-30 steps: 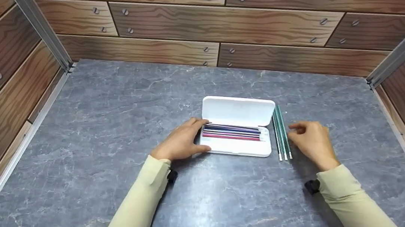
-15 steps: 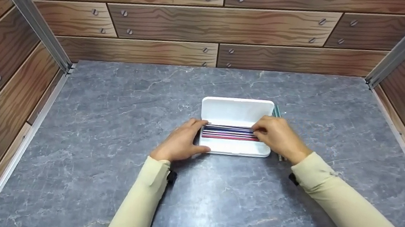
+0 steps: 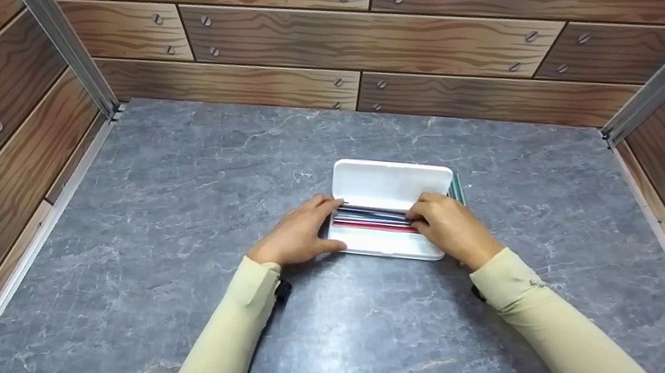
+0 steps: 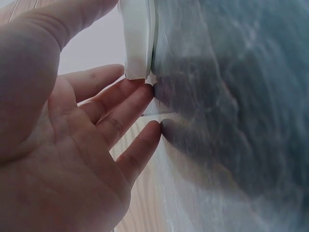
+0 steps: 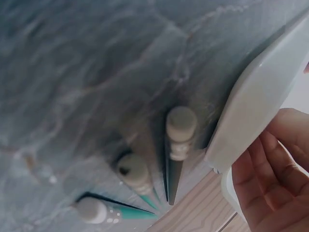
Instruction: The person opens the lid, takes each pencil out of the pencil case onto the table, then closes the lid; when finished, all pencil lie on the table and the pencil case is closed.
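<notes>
The white case [image 3: 385,243] lies on the bench [image 3: 183,195], well in from the back edge and from both sides, its lid raised along the far side. The left hand [image 3: 297,229] is spread, fingers and thumb touching the case's left corners. The right hand [image 3: 455,227] is curled over the right ends of the pencils [image 3: 372,224] inside; its fingertips are hidden, so any grip cannot be told. Green pencils [image 3: 458,190] lie just beside the case's right end. The case looks light, stiff and apt to slide, best steadied by its ends; pencils seem rigid, smooth and prone to roll, best pinched mid-shaft.
</notes>
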A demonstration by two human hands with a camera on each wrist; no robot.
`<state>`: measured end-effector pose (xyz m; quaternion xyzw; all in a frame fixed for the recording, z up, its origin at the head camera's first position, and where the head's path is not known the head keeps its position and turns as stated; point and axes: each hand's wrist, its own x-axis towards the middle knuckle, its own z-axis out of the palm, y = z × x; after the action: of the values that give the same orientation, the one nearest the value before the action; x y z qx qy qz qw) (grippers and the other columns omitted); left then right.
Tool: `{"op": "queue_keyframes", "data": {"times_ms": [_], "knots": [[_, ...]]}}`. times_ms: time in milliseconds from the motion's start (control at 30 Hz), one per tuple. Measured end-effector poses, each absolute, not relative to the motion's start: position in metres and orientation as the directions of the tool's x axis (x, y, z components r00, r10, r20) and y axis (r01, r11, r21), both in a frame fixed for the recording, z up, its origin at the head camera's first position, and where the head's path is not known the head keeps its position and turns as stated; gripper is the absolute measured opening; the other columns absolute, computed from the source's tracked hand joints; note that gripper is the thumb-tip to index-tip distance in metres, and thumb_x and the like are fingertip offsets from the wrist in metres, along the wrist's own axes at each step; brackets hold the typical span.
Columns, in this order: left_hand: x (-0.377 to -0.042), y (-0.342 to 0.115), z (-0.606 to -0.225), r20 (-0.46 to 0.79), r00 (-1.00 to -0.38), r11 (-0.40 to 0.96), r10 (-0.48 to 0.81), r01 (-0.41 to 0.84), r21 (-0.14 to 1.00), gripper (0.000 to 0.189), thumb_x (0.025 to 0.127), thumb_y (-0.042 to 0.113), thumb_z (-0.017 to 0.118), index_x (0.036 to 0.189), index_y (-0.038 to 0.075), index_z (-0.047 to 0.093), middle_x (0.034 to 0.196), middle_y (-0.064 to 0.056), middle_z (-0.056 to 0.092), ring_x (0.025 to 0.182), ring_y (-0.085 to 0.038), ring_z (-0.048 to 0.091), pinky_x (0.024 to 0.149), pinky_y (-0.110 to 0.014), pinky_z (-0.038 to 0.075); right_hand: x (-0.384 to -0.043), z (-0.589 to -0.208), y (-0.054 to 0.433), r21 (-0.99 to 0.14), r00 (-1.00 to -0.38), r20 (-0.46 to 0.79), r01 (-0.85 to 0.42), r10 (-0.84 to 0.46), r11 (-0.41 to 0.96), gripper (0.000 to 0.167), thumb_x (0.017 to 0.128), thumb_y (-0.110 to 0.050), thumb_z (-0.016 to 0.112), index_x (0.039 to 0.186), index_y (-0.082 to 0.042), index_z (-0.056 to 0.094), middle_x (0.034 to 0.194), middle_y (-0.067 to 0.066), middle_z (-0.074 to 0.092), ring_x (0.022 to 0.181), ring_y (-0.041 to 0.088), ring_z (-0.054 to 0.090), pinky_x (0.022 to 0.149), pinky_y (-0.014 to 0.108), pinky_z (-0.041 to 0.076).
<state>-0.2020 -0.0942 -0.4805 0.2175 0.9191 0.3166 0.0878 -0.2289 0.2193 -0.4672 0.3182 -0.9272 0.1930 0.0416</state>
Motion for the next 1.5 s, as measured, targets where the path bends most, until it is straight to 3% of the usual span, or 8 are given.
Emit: {"op": "queue_keyframes", "data": {"times_ms": [633,867,1167,1400,1500], "knots": [[-0.202,-0.093,-0.480,-0.018,-0.887,0.698,0.461,0.350,0.625,0.086,0.098,0.036,0.088,0.169,0.007,0.048,0.159,-0.016,0.059,0.149,-0.037,0.057,0.129,-0.057,0.045,-0.226,-0.468,0.225,-0.371,-0.780,0.236,-0.624,-0.580,0.688,0.011,0.093,0.006,0.081,0.099,-0.002,0.084,0.095,0.010,0.079,0.089,0.027,0.075,0.083,0.049,0.065],[-0.201,-0.093,-0.478,-0.013,-0.886,0.693,0.464,0.355,0.627,0.087,0.098,0.034,0.089,0.168,0.004,0.048,0.159,-0.017,0.059,0.150,-0.037,0.057,0.130,-0.057,0.044,-0.221,-0.465,0.228,-0.430,-0.801,0.251,-0.596,-0.544,0.678,0.012,0.091,0.007,0.084,0.099,-0.002,0.083,0.094,0.011,0.080,0.088,0.027,0.078,0.083,0.048,0.067],[-0.202,-0.094,-0.479,-0.005,-0.885,0.692,0.466,0.361,0.626,0.086,0.098,0.034,0.088,0.168,0.006,0.049,0.158,-0.017,0.059,0.149,-0.038,0.057,0.130,-0.058,0.044,-0.217,-0.460,0.245,-0.508,-0.837,0.295,-0.546,-0.461,0.666,0.012,0.092,0.004,0.085,0.099,-0.006,0.085,0.091,0.006,0.081,0.081,0.017,0.074,0.074,0.028,0.061],[-0.202,-0.095,-0.481,-0.029,-0.891,0.705,0.453,0.338,0.623,0.086,0.099,0.037,0.088,0.169,0.008,0.048,0.159,-0.015,0.058,0.150,-0.035,0.056,0.130,-0.057,0.044,-0.215,-0.456,0.262,-0.561,-0.884,0.286,-0.467,-0.370,0.684,0.014,0.092,0.004,0.085,0.101,-0.006,0.086,0.097,0.008,0.083,0.085,0.010,0.070,0.080,0.026,0.061],[-0.202,-0.095,-0.482,-0.032,-0.891,0.706,0.453,0.337,0.623,0.086,0.099,0.037,0.088,0.169,0.008,0.048,0.159,-0.015,0.059,0.150,-0.035,0.057,0.130,-0.057,0.044,-0.213,-0.455,0.271,-0.575,-0.905,0.270,-0.425,-0.328,0.699,0.013,0.094,0.003,0.085,0.104,-0.006,0.086,0.100,0.009,0.084,0.087,0.009,0.071,0.081,0.019,0.059]]}}
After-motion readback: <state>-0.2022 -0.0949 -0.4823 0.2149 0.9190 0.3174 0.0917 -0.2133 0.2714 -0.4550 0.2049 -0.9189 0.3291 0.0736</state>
